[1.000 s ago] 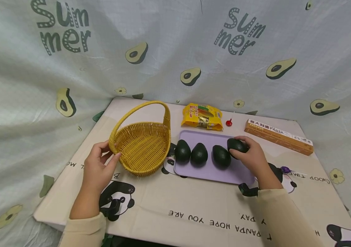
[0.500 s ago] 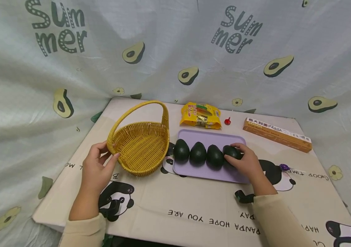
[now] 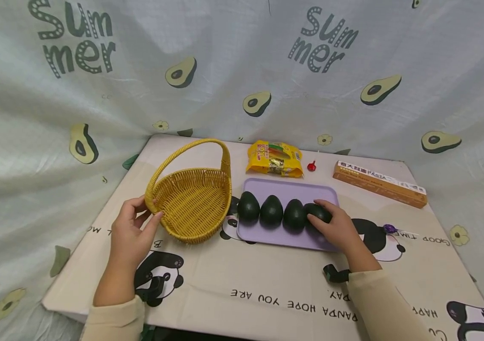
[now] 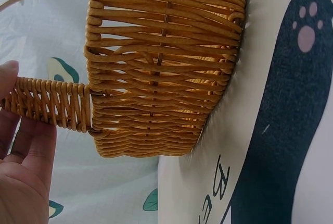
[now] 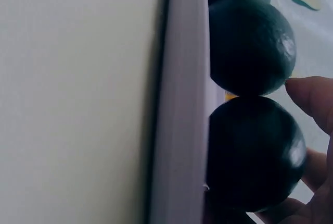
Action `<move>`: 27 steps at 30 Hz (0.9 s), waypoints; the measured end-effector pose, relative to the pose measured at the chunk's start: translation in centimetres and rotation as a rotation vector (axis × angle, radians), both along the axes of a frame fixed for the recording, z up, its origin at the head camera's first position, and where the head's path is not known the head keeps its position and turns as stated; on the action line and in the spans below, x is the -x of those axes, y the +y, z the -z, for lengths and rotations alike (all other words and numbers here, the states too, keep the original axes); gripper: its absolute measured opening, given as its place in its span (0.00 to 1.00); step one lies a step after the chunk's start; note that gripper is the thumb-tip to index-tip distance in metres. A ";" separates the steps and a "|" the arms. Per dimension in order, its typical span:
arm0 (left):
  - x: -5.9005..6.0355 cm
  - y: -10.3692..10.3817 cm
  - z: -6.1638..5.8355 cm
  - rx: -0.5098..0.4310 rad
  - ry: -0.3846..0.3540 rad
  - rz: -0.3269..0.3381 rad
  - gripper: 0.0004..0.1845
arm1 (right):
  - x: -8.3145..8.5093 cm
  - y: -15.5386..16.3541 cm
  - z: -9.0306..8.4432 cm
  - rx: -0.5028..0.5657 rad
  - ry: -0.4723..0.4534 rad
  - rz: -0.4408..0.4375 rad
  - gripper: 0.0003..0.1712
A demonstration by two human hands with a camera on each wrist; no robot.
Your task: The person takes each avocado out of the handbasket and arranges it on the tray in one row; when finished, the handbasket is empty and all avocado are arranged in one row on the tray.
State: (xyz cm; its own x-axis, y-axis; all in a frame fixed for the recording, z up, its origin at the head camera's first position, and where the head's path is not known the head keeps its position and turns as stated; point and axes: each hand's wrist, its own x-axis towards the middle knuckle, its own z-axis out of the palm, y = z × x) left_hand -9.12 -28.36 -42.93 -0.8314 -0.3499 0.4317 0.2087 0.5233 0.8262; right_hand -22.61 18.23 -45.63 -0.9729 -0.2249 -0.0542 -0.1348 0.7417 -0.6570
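Several dark green avocados lie in a row on a lilac tray (image 3: 293,188). My right hand (image 3: 333,225) grips the rightmost avocado (image 3: 319,211), which rests on the tray against its neighbour (image 3: 294,214). In the right wrist view that avocado (image 5: 255,153) fills the lower frame beside the tray edge (image 5: 179,104), with my fingertips (image 5: 312,99) curled round it. My left hand (image 3: 133,229) holds the handle base at the rim of a yellow wicker basket (image 3: 192,201). The left wrist view shows my thumb (image 4: 8,78) and fingers round the woven handle (image 4: 49,104).
A yellow snack packet (image 3: 274,158), a small red object (image 3: 310,166) and a long orange pasta box (image 3: 379,183) lie behind the tray. The table carries a panda-print cloth (image 3: 267,284); avocado-print fabric hangs behind and at both sides.
My right hand has carried the rightmost avocado left and down until it sits beside the other avocados in the row. My left hand has stayed on the basket.
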 end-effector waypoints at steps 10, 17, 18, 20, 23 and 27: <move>0.2 0.1 0.3 0.017 0.000 0.005 0.26 | -0.8 0.5 -0.7 -0.001 0.021 -0.020 0.33; 0.3 0.1 0.5 0.040 -0.016 -0.018 0.26 | -1.0 0.6 -1.6 0.032 0.056 -0.014 0.31; 0.3 0.1 0.5 0.043 -0.016 -0.022 0.27 | -1.0 0.6 -1.7 0.035 0.057 -0.015 0.31; 0.3 0.0 0.6 0.046 -0.010 -0.028 0.27 | -0.9 0.5 -1.9 0.038 0.055 -0.020 0.32; 0.4 0.0 0.7 0.040 0.020 -0.034 0.28 | -0.9 0.4 -2.2 0.044 0.050 -0.020 0.33; 0.5 0.0 0.5 0.033 0.102 -0.063 0.30 | -0.6 0.2 -2.8 0.053 0.061 -0.023 0.33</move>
State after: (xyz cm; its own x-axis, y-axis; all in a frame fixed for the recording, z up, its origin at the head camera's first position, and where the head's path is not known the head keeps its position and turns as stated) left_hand -9.63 -28.35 -43.43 -0.7593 -0.3843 0.5251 0.2569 0.5644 0.7845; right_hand -22.02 18.43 -42.81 -0.9685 -0.2484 0.0174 -0.1924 0.7023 -0.6854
